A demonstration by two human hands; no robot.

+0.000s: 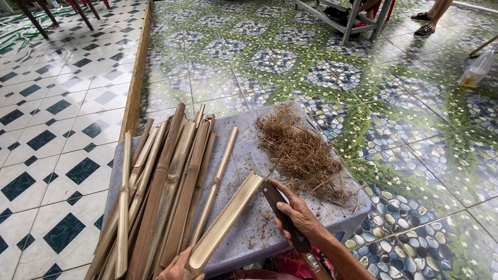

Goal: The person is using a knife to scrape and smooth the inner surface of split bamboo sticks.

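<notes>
on the stool: a split bamboo strip (224, 223) is laid slanting across the grey plastic stool (332, 207), hollow face up, its far end just beside the knife tip.
right hand: the right hand (298, 215) is laid over the flat of a knife (285, 220); the fingers (282, 196) are stretched nearly straight and pressed on the blade rather than curled round it. whether the thumb is closed under the blade cannot be told.
knife: a dark blade is pointed away toward the strip's far end, with a wooden handle (314, 264) trailing back past the wrist.
left hand: only the knuckles of the left hand (179, 267) are seen at the bottom edge, closed on the near end of the strip; the fingertips are hidden.
left of the fingers: a loose stack of bamboo slats (161, 197) is laid lengthwise, touching one another.
beyond the fingers: a heap of dry brown fibre shavings (301, 150) is piled on the stool, just past the knife tip.
further off: a tiled floor (415, 129) with a green and pebble pattern, a wooden sill (136, 78), and another person's sandalled feet (425, 23) are seen.
</notes>
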